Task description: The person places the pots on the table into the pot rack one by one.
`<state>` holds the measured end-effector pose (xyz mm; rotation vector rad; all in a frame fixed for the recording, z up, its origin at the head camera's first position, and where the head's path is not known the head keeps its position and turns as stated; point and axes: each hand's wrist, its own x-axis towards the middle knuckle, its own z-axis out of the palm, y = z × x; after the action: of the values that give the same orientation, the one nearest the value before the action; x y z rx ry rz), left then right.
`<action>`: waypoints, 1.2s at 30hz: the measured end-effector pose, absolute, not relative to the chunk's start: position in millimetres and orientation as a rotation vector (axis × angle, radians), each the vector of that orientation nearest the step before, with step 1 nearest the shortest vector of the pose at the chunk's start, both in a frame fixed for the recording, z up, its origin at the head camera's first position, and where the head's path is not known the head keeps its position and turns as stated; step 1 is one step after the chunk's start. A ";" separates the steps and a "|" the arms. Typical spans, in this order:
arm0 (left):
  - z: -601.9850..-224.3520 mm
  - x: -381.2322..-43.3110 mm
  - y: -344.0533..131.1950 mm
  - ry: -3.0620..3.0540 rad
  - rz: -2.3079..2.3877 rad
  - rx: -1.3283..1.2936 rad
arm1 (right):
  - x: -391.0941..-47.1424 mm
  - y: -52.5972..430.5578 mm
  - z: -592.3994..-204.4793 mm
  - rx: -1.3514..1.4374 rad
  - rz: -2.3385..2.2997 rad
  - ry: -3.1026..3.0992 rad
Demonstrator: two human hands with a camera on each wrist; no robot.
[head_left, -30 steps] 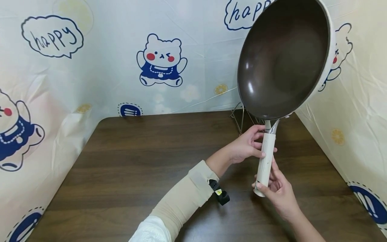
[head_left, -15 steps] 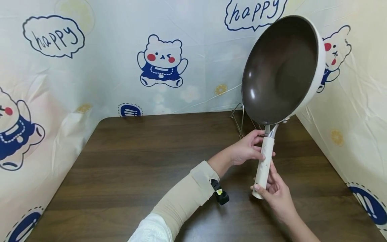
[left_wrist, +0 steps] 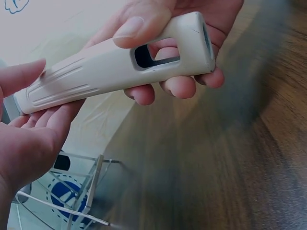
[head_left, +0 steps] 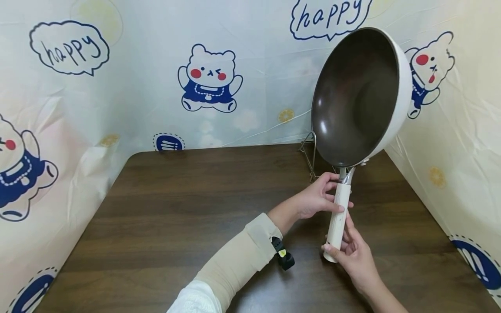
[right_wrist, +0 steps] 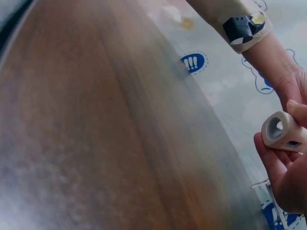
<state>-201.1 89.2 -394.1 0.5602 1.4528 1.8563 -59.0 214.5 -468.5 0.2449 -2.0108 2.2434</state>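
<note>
A deep frying pan (head_left: pixel 352 95), brown inside and white outside, is held up on the right of the head view, its inside facing me and tilted. Its white handle (head_left: pixel 338 224) points down. My left hand (head_left: pixel 311 201) grips the upper part of that handle, just below the metal neck, with thumb in front and fingers behind. Lower down, my right hand (head_left: pixel 358 261) holds the handle's end between thumb and fingers. The left wrist view shows the hanging slot in the handle (left_wrist: pixel 96 72) beside the right thumb. In the right wrist view the handle's hollow end (right_wrist: pixel 276 132) shows.
A thin metal wire rack (head_left: pixel 312 163) stands at the back of the brown wooden table (head_left: pixel 195 208), partly hidden behind the pan. Printed cloth (head_left: pixel 137 87) hangs around the table's back and sides. A black wrist camera (head_left: pixel 283 254) sits on the left sleeve.
The pan has come down and slightly left, its face turning a little so more of its white outer side shows. Both hands moved down with it, keeping their hold on the handle.
</note>
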 end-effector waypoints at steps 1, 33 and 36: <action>-395.2 -200.3 88.2 1.455 1.859 0.568 | -59.2 214.2 -468.6 0.238 2.244 -2.024; -422.0 -187.6 71.1 1.341 1.924 0.563 | -46.8 203.2 -467.4 -0.099 1.900 -2.485; -426.6 -185.7 69.3 1.336 1.929 0.548 | -44.8 202.0 -469.3 -0.116 1.886 -2.506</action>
<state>-185.7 69.3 -426.6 0.5480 1.3363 1.9292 -44.8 202.0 -469.3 -0.1163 -2.5064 1.8856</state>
